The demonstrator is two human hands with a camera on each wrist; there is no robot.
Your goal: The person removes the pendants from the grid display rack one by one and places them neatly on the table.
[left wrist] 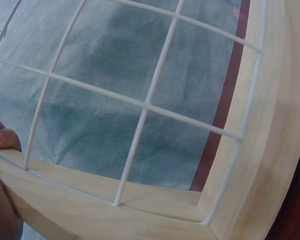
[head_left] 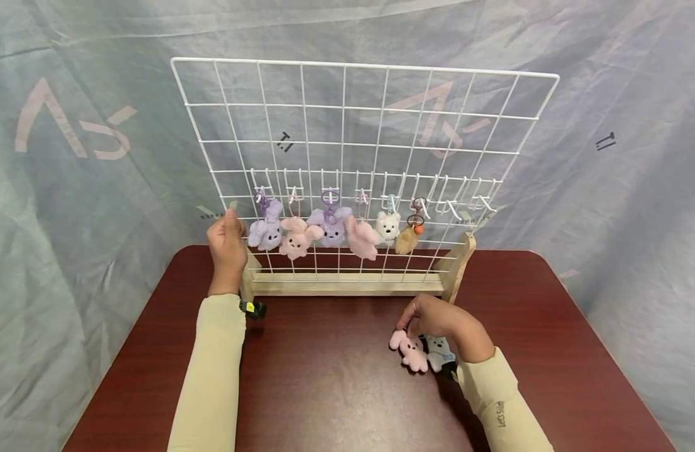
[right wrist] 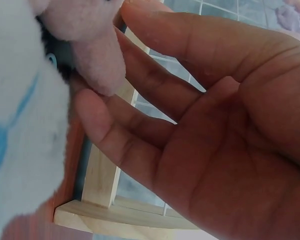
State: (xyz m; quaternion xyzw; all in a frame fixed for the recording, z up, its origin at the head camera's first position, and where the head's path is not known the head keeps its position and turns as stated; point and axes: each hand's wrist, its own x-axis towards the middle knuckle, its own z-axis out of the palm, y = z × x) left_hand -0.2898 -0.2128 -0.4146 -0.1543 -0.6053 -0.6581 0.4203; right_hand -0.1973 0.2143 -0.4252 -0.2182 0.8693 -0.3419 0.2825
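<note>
My left hand (head_left: 227,248) grips the left side of a display rack, a white wire grid (head_left: 344,122) in a wooden stand (head_left: 347,287). In the left wrist view its fingers (left wrist: 4,139) curl round the wooden frame. Low over the table in front, my right hand (head_left: 440,320) pinches a pink bunny plush keychain (head_left: 413,356) near its head. Thumb and fingertips are partly hidden behind the plush in the right wrist view. Close beside it, under the wrist, a white bear plush keychain (head_left: 437,353) with a blue mark lies on the table.
Hooks across the grid carry several plush keychains: purple bunnies (head_left: 266,232), pink ones (head_left: 298,238), a white bear (head_left: 388,227) and a brown plush (head_left: 407,240). Bare hooks (head_left: 452,208) stand at the right. The rack rests on a dark red table (head_left: 324,376) before a grey cloth (head_left: 630,188).
</note>
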